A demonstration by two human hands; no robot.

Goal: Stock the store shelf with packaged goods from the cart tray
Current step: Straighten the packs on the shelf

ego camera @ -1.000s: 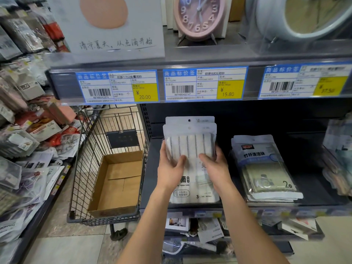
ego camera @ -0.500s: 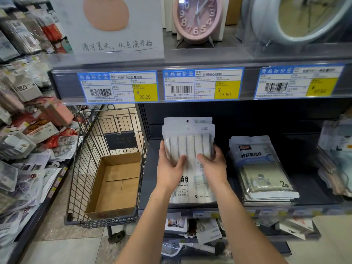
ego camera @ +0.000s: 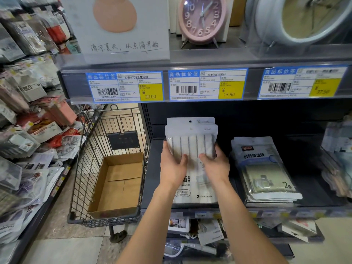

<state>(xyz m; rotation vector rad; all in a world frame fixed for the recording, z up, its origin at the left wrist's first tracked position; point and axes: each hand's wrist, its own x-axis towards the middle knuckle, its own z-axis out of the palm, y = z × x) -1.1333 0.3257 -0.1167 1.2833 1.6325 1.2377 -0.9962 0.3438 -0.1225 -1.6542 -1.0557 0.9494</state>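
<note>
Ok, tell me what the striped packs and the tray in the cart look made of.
The striped packs look like woven cloth in glossy clear-and-white plastic pouches, going by the sheen. The tray looks like matt brown cardboard: folded flaps, raw edges.

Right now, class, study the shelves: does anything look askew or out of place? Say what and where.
Yes. The striped cloth packs gripped by the left hand and right hand are uneven: the rear one sticks up above the front. On the shelf below, packets lie jumbled at odd angles.
</note>
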